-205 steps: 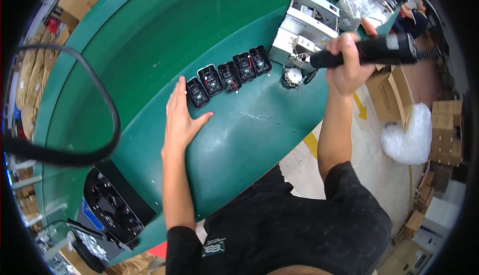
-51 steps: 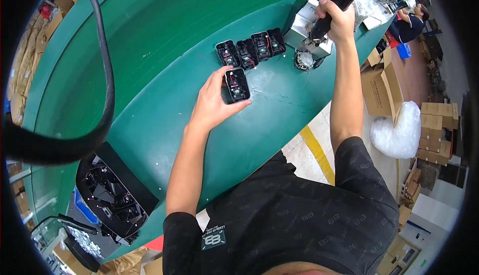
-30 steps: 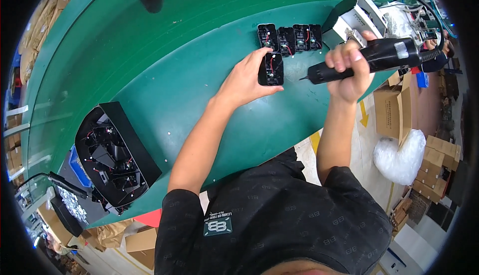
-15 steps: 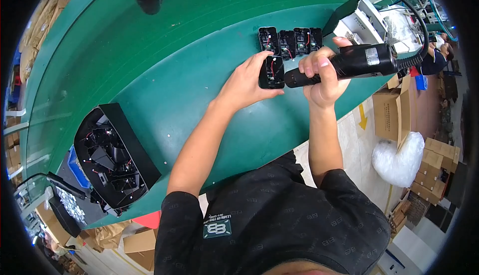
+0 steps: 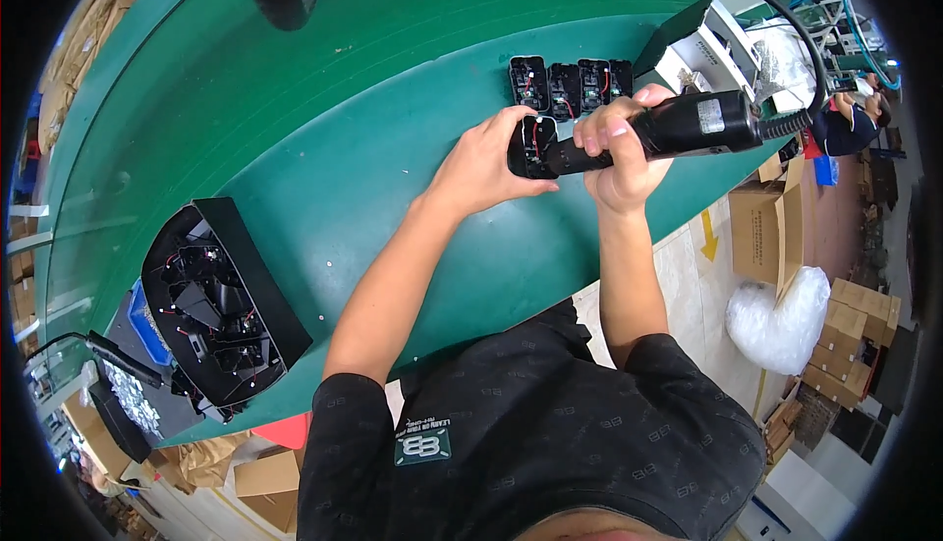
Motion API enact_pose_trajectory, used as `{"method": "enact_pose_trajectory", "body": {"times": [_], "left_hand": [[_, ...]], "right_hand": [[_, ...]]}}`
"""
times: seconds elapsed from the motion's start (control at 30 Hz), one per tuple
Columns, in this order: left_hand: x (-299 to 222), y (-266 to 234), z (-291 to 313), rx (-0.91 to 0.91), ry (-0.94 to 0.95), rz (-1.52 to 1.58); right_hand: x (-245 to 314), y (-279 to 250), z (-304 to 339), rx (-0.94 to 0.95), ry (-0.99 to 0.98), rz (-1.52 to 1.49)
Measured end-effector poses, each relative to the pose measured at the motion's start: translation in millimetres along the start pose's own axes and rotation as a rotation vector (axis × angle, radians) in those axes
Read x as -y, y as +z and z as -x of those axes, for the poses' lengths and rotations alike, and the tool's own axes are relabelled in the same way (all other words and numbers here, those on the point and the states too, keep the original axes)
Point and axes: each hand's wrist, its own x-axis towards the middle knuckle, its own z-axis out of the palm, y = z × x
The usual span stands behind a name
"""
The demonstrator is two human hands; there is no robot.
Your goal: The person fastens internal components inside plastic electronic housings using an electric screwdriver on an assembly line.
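Observation:
My left hand (image 5: 490,164) is closed around a small black plastic housing (image 5: 531,153) with a red wire inside, holding it near the far middle of the green table. A black corded electric screwdriver (image 5: 702,124) lies in the grip of my right hand (image 5: 622,153). Its front end points left and reaches over the right side of the housing; the tip itself is hidden. Just beyond stands a row of several similar open housings (image 5: 593,81), also with wires and small circuit boards showing.
A black bin (image 5: 257,291) full of black parts stands at the table's left end. At the far right sits an open white box (image 5: 699,48). The screwdriver's cable (image 5: 801,30) arches over the right side. Cardboard boxes (image 5: 761,232) and a wrapped bundle (image 5: 781,320) are on the floor, right.
The screwdriver in my right hand has shifted left, and its front end now overlaps the housing. My left hand holds the housing in nearly the same place.

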Motion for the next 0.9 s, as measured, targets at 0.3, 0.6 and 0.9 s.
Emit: {"method": "enact_pose_trajectory", "body": {"times": [0.3, 0.6, 0.9], "left_hand": [[-0.2, 0.1, -1.5, 0.003, -0.019, 0.037], [-4.6, -3.7, 11.0, 0.022, 0.12, -0.211], [-40.4, -16.7, 50.6, -0.245, 0.227, -0.244]], "right_hand": [[7.1, 3.0, -2.7, -0.011, -0.051, 0.019], [26.4, -2.6, -4.9, -0.01, -0.072, 0.016], [43.9, 8.2, 4.8, -0.042, 0.007, -0.216]]}}
